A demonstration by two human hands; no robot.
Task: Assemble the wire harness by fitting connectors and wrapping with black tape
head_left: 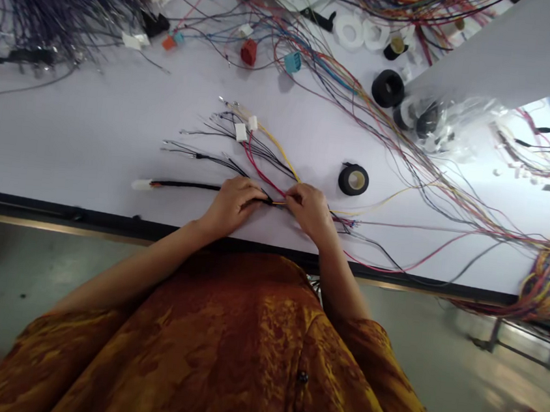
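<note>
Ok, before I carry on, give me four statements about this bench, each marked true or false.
1. The left hand and right hand both touch the wire bundle. True.
2. The left hand grips black tape. False: the nearest tape roll lies on the table, untouched.
3. The black-sleeved cable ends in a green connector. False: its left end has a white connector.
4. The red connector lies left of the light blue connector. True.

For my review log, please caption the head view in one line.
Left hand and right hand at a wire bundle, black tape roll lying nearby on the table.
</note>
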